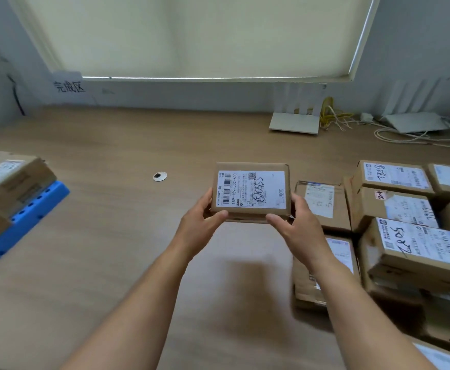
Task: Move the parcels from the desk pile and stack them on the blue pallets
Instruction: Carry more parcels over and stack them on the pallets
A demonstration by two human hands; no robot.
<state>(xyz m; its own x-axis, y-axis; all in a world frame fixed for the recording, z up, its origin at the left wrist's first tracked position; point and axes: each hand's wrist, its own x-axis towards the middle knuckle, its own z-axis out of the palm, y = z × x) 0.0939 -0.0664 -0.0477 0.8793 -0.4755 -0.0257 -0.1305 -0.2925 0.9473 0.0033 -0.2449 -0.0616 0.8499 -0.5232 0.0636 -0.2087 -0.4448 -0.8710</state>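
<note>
Head view: small brown cardboard parcel (250,192) gripped above wooden worktop (111,236) by fingers of left hand (202,222) and right hand (295,225); blue plastic pallet (26,220) part-loaded at left, brown-box pile (394,206) at right yet to move.

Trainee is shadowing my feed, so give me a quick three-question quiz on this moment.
1. True or false: only one hand holds the labelled parcel.
2. The blue pallet lies: A) left of the held parcel, B) right of it, C) directly beneath it.
3. Fill in: the pile of waiting parcels sits on the desk's ____ side.
Key: 1 false, the left hand and right hand both grip it; 2 A; 3 right.
</note>
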